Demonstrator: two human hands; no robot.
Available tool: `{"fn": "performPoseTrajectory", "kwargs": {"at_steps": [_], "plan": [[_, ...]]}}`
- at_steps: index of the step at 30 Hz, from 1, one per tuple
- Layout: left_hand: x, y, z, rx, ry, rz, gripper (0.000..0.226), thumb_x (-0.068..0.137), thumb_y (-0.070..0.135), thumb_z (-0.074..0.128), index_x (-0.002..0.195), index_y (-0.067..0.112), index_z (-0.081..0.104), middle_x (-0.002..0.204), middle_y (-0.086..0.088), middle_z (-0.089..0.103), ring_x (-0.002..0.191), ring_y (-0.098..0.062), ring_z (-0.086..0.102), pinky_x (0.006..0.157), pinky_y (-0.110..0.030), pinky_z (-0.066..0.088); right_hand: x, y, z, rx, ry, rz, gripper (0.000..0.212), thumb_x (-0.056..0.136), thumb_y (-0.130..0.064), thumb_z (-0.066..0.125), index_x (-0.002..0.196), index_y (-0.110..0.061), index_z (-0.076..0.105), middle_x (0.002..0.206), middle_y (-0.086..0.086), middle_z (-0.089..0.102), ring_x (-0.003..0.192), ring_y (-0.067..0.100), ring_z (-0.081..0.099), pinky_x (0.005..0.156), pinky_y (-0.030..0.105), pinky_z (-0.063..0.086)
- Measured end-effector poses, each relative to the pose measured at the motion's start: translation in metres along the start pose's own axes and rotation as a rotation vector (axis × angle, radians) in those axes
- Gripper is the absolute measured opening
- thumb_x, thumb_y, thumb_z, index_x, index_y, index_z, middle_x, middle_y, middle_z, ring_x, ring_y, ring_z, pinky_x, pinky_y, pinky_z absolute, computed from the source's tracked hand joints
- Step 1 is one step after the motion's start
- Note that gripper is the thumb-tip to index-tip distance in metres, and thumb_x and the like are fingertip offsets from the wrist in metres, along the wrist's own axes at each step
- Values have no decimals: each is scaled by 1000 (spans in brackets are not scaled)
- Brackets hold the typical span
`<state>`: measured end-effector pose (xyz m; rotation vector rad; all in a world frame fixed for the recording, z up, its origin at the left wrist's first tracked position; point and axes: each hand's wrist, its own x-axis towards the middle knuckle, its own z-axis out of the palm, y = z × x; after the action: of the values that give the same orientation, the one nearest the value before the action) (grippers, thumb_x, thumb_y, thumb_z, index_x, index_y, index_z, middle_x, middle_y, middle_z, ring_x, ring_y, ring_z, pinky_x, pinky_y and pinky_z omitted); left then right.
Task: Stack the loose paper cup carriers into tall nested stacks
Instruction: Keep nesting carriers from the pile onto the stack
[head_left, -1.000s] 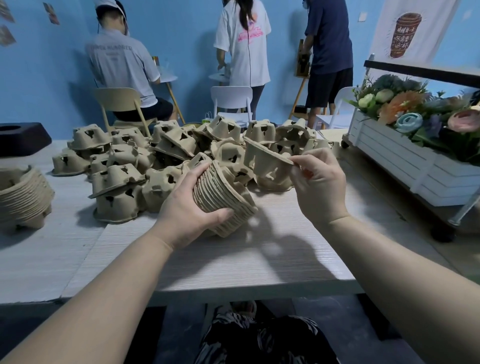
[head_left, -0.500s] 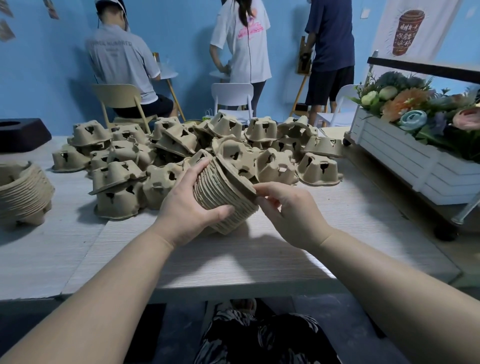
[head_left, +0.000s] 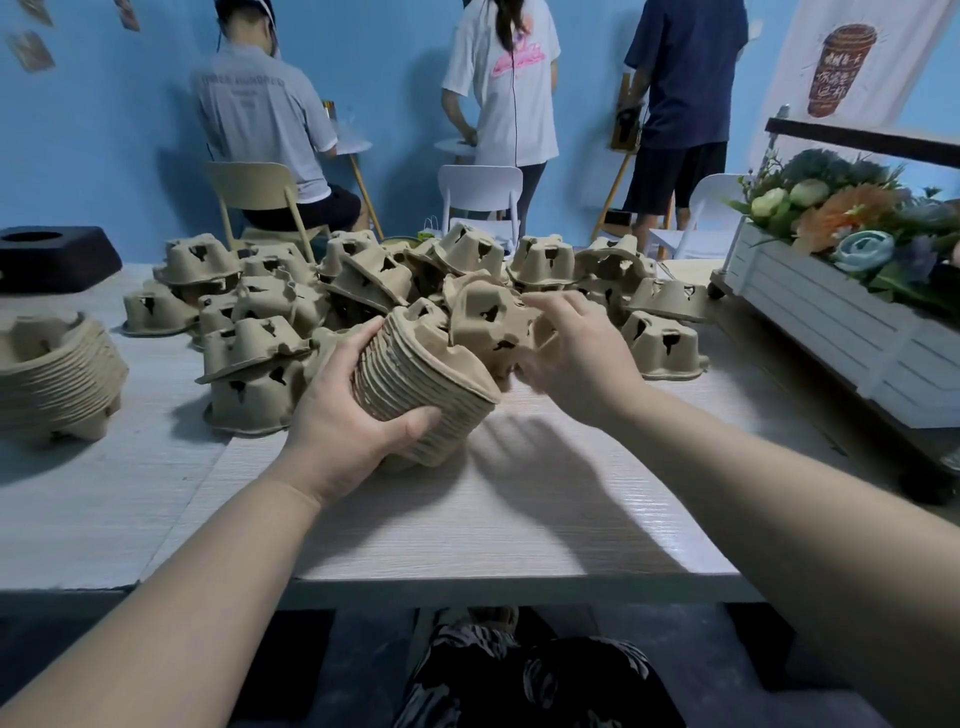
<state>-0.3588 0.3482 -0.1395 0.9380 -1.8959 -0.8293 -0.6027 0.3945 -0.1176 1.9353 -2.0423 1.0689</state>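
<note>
Above the tabletop (head_left: 519, 519) my left hand (head_left: 337, 441) grips one stack (head_left: 415, 400); right hand (head_left: 576, 358) grasps one loose carrier (head_left: 488, 327); a second stack (head_left: 57, 379) sits far left.

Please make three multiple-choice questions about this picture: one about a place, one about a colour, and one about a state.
1. Where is the second stack of carriers?
A. On the table's left side
B. On the white chair
C. In the flower box

2. What colour is the wall behind the table?
A. Yellow
B. Blue
C. Grey

3. What is the left hand doing?
A. Lying flat on the table
B. Gripping a nested stack
C. Hanging below the table

Answers: 1 A, it sits on the table by the left edge; 2 B, the wall is plainly blue; 3 B, its fingers wrap the tilted stack.
</note>
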Motion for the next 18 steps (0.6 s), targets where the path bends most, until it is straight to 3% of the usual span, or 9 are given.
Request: {"fn": "performPoseTrajectory", "kwargs": {"at_steps": [2, 5, 7, 12, 18], "plan": [[1, -1, -2, 4, -14, 6, 99, 46, 60, 78, 136, 50, 37, 132, 17, 51, 121, 2, 49, 105, -25, 40, 15, -4, 6, -33, -50, 5, 56, 86, -33, 63, 138, -26, 45, 135, 2, 46, 118, 24, 47, 99, 39, 41], [1, 3, -1, 41, -31, 29, 96, 45, 61, 74, 132, 52, 34, 128, 24, 48, 114, 20, 41, 94, -1, 32, 33, -10, 14, -105, -135, 18, 57, 87, -31, 59, 141, -30, 40, 147, 6, 35, 132, 26, 35, 104, 36, 34], [1, 4, -1, 65, -30, 32, 97, 45, 62, 73, 134, 50, 34, 129, 21, 47, 111, 27, 37, 87, 7, 27, 38, -11, 17, -138, -184, 18, 53, 87, -30, 59, 138, -31, 44, 148, 8, 33, 134, 28, 33, 105, 37, 31], [1, 4, -1, 80, -26, 34, 97, 45, 63, 71, 133, 51, 32, 128, 24, 45, 108, 32, 34, 84, 10, 24, 30, -4, 18, -197, -148, 9, 43, 89, -26, 56, 132, -20, 54, 142, 8, 43, 126, 31, 40, 101, 36, 34], [0, 7, 0, 95, -27, 33, 97, 45, 63, 70, 134, 50, 33, 129, 20, 45, 105, 34, 31, 82, 11, 21, 13, 6, 4, -170, -46, 56, 23, 90, -29, 57, 106, -12, 63, 119, 10, 53, 111, 31, 45, 90, 38, 40]]}}
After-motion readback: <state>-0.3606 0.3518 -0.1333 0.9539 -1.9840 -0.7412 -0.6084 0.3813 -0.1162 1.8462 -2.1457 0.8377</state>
